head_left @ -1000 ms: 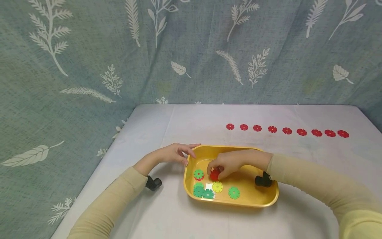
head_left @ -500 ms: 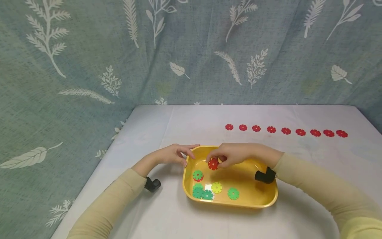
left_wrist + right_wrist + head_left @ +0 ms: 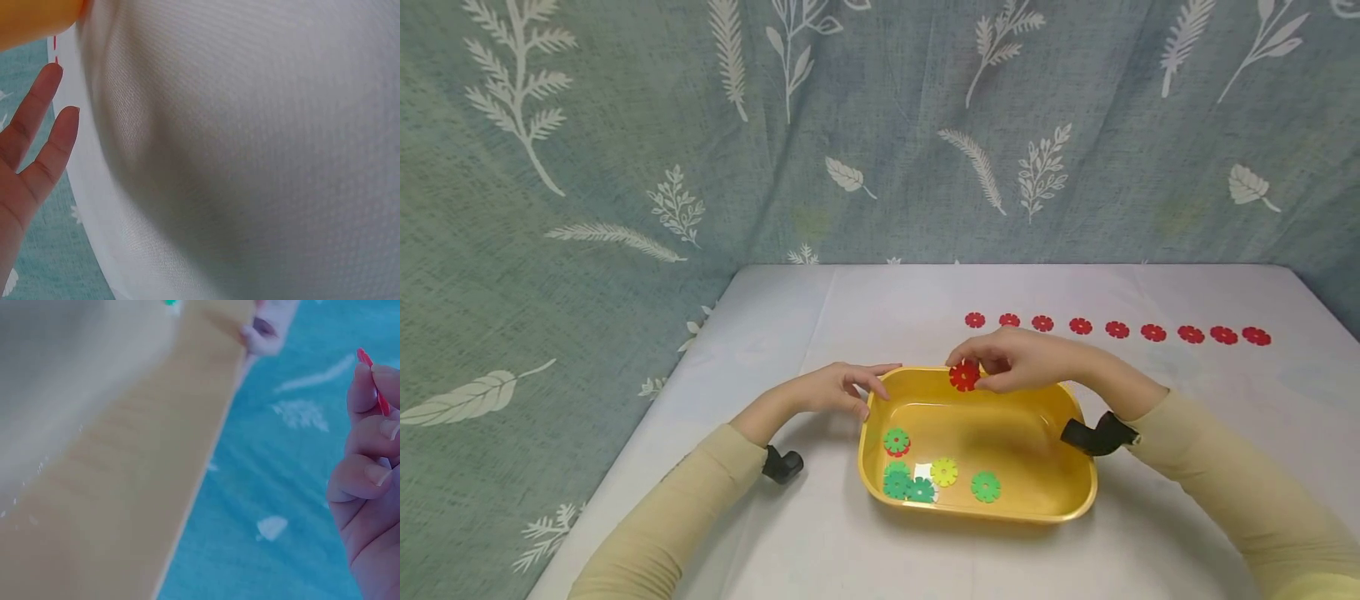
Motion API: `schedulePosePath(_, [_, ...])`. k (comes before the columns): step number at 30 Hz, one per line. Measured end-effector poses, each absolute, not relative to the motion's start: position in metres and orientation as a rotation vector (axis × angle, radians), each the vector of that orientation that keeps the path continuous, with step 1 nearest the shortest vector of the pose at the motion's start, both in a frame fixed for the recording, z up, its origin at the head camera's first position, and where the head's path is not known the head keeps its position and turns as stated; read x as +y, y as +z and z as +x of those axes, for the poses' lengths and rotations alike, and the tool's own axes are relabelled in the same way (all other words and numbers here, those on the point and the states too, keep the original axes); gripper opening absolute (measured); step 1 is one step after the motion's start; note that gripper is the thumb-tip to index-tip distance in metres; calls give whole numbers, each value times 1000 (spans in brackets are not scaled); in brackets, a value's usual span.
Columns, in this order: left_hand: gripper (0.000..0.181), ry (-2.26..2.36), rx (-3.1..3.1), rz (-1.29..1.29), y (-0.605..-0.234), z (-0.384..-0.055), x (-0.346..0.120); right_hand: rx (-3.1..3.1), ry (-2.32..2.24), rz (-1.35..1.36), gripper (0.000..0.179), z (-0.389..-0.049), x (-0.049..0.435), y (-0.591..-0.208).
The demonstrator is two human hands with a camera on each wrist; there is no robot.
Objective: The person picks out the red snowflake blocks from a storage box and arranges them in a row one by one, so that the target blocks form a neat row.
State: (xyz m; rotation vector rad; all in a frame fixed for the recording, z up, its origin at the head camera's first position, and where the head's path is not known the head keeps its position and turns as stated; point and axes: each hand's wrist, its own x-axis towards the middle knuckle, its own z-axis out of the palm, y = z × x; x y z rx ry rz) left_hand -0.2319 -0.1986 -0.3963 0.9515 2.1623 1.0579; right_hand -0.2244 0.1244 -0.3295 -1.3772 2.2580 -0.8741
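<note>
My right hand point(image 3: 1033, 358) pinches a red notched plastic disc point(image 3: 964, 376) between thumb and fingers, above the far rim of a yellow tray point(image 3: 977, 513). The right wrist view shows that disc point(image 3: 382, 404) edge-on at the fingertips. At the tray's left end rests my left hand point(image 3: 831, 388), its fingers loosely extended at the rim. In the left wrist view two spread, straight fingers point(image 3: 53, 147) appear near the tray's yellow side point(image 3: 34, 22). Inside the tray lie several green discs point(image 3: 986, 487), a yellow disc point(image 3: 944, 472), white pieces and a red disc partly under a green one.
A row of several red notched discs point(image 3: 1080, 326) lies behind the tray on the white tablecloth point(image 3: 782, 533), towards the right. Grey-green leaf-patterned fabric point(image 3: 895, 125) hangs behind and to the left. Each wrist carries a black camera point(image 3: 783, 465).
My right hand has lifted a red disc from the tray's floor and carried it away from me, up to the far rim. The left hand stays at the left end.
</note>
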Motion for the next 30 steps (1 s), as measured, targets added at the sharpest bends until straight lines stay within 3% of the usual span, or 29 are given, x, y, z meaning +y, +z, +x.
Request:
schedulePosePath(10, [38,1079,2152,940,-396,-232,-198,2365,-1163,-1495,35,-219,169,-321])
schedulePosePath(16, [36,1069,2158,935,-397,-231,-198,2565,-1293,-1428,41,-214,203,-315])
schedulePosePath(26, [33,1059,2163,948,-398,-232,-199,2893,-1464,-923,55,-208,273,-312])
schedulePosePath(30, [34,1078,2151,951,-399,-232,-199,3077,-1477,-637,52,-203,296,-311])
